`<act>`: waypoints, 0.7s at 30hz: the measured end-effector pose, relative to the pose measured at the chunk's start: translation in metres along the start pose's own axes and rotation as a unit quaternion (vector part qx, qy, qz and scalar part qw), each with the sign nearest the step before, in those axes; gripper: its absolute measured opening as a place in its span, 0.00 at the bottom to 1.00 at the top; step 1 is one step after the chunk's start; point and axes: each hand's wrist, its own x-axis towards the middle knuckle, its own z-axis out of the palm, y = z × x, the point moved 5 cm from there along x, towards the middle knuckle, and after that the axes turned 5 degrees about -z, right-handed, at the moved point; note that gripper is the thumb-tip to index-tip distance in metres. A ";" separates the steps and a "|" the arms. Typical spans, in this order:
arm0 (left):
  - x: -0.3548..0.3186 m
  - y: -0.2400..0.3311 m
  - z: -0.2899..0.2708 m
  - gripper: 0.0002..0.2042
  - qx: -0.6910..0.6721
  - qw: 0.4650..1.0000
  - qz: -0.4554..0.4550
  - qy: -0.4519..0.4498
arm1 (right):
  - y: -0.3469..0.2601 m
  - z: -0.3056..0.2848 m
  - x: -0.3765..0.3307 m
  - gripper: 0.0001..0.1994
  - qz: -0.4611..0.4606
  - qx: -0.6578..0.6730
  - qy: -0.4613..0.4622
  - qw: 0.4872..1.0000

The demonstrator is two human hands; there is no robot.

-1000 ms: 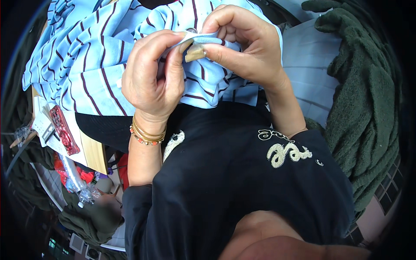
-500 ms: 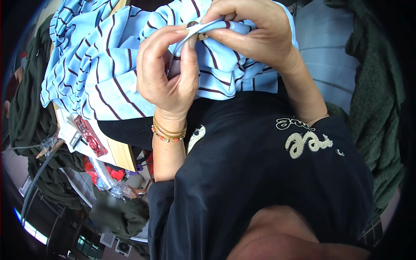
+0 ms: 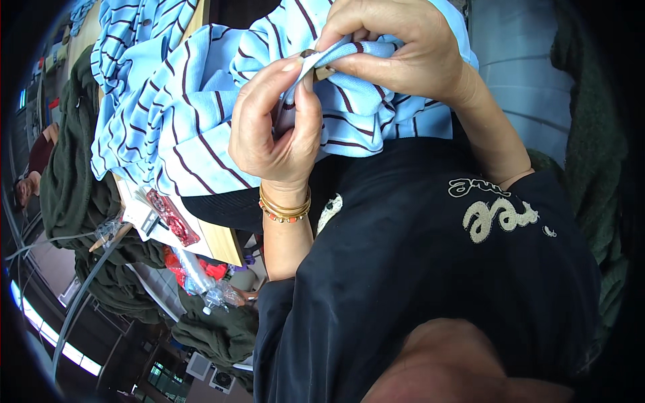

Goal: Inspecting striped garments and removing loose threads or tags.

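Note:
A light blue knit garment (image 3: 195, 121) with dark stripes lies bunched over my lap and the work surface. My left hand (image 3: 275, 124), with bracelets at its wrist, pinches a folded edge of it between thumb and forefinger. Close by, my right hand (image 3: 410, 57) grips the same edge with thumb and fingers, the cloth stretched between the two. A dark round button (image 3: 308, 53) shows at the left fingertips. Below the fold a small tan piece (image 3: 324, 72) peeks out by my right thumb; its kind is unclear.
Left of my lap, a wooden board (image 3: 222, 243) carries papers and a red patterned packet (image 3: 173, 216). Below it lies a clear plastic bottle (image 3: 195, 272). Dark green knit cloth (image 3: 80, 148) hangs at left, grey plastic (image 3: 521, 74) stands at right. A person (image 3: 39, 161) is at the far left.
The whole view has shifted, so everything sits slightly further right and a person shows at left. Both hands keep their pinch on the garment's edge.

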 end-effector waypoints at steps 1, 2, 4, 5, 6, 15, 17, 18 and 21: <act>0.000 0.000 0.000 0.12 -0.007 1.000 0.001 0.008 | -0.001 0.000 0.000 0.10 -0.008 -0.008 0.001 1.000; 0.000 0.000 -0.001 0.12 -0.007 1.000 0.002 0.005 | 0.000 0.000 0.000 0.10 -0.007 -0.009 0.003 1.000; 0.000 0.001 -0.001 0.12 0.011 1.000 -0.001 0.001 | -0.001 0.002 0.001 0.09 -0.020 -0.014 -0.011 1.000; -0.001 0.001 -0.001 0.12 0.010 1.000 0.000 -0.002 | -0.006 0.004 0.002 0.09 -0.019 -0.016 -0.009 1.000; -0.001 0.000 -0.002 0.12 0.019 1.000 -0.005 -0.002 | -0.005 0.005 0.001 0.09 0.066 0.087 0.025 0.994; 0.002 0.005 -0.001 0.13 0.073 0.997 0.019 0.008 | -0.015 0.007 0.005 0.07 -0.004 -0.065 -0.011 0.998; 0.003 0.006 -0.002 0.13 0.094 0.995 0.032 0.013 | -0.020 0.012 0.006 0.07 -0.068 -0.163 -0.035 0.984; 0.003 0.004 -0.002 0.13 0.089 0.996 0.022 0.013 | -0.021 0.011 0.006 0.07 -0.067 -0.164 -0.033 0.984; 0.007 0.003 -0.004 0.13 0.085 0.996 0.022 -0.002 | -0.012 0.004 0.008 0.09 0.037 -0.066 -0.022 0.997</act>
